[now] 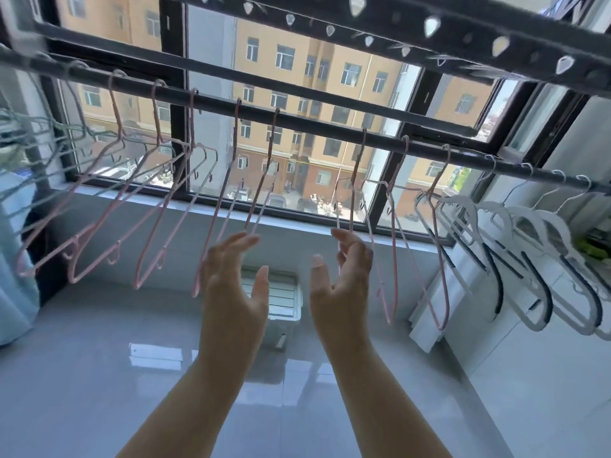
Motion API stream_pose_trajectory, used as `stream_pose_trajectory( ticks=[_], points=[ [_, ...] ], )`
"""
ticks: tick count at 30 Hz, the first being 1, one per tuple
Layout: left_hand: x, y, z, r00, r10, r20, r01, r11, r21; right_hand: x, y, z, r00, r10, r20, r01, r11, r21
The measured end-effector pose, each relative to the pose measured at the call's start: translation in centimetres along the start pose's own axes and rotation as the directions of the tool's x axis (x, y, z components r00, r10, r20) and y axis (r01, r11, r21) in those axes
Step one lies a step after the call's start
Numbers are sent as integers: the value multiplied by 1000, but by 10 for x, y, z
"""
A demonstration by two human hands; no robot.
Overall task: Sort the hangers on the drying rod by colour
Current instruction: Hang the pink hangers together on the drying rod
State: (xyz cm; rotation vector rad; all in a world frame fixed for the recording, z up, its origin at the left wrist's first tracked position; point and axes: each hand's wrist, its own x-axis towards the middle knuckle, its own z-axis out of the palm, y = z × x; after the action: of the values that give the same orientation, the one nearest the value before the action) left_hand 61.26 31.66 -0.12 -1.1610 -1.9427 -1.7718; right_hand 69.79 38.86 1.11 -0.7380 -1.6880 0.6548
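I saw the drying rod (pixel 314 120), a dark round metal tube, slanting across the window frame (pixel 172 127) from upper left to lower right; every hanger hung on it by its hook, in three runs. At the far left sat the green hangers (pixel 39 150), thin coated wire, bunched close and blurred; along the middle ran the pink hangers (pixel 155 226), the same slim wire with small hooks on the lower bar, spaced apart and turned at differing angles; at the right end clustered the white hangers (pixel 529 233), thick moulded plastic with broad curved shoulders and dark strips along their edges, packed nearly touching.

Both bare forearms were raised under the pink run, palms facing one another. The left hand (pixel 231 282) had a spread grip, fingers gently bent and holding nothing; its fingertips (pixel 253 239) were just beside the lowest bend of one pink wire, and whether they touched it I could not tell. The right hand (pixel 344 279) was likewise loose and spread; a pink wire passed close by its fingers, contact unclear, nothing pinched.

Above ran a dark flat rail (pixel 396 31) pierced with teardrop holes; below lay a pale sill (pixel 165 206) and glossy grey floor tiles (pixel 99 375); tan buildings (pixel 297 77) showed through the glass.
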Motion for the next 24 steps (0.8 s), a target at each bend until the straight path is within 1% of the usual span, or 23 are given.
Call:
stream_pose_trajectory(
  ticks=[2,4,5,7,10,13,14,16,18,21,24],
  points=[
    [5,-10,-5,994,-71,80,71,997,-1,-2,-2,17,977,54,205,-62,998,31],
    [1,-20,-7,980,-140,140,145,989,-23,-3,-2,32,914,144,379,-176,983,49],
    [-2,-24,-7,973,-174,154,183,982,-44,-4,-1,39,879,191,436,-239,970,56],
    [-8,-34,-8,953,-235,189,255,963,-87,-4,-1,49,825,276,494,-354,933,71],
    [-14,-45,-8,925,-271,266,309,945,-111,-1,0,60,767,389,510,-486,872,65],
    [-15,-49,-8,913,-277,301,325,938,-123,4,1,70,669,494,555,-667,728,156],
    [-14,-50,-8,911,-276,306,324,939,-117,6,1,72,656,496,569,-697,686,206],
    [-12,-51,-7,911,-272,311,317,942,-106,7,0,72,664,475,578,-715,629,304],
    [-8,-52,-6,915,-254,314,299,948,-104,7,-2,72,689,461,558,-708,592,385],
    [-4,-49,-5,913,-238,331,284,954,-97,6,-3,69,717,467,517,-692,565,449],
    [-2,-46,-3,910,-225,350,281,952,-120,8,-2,64,729,475,493,-683,549,481]
  ],
)
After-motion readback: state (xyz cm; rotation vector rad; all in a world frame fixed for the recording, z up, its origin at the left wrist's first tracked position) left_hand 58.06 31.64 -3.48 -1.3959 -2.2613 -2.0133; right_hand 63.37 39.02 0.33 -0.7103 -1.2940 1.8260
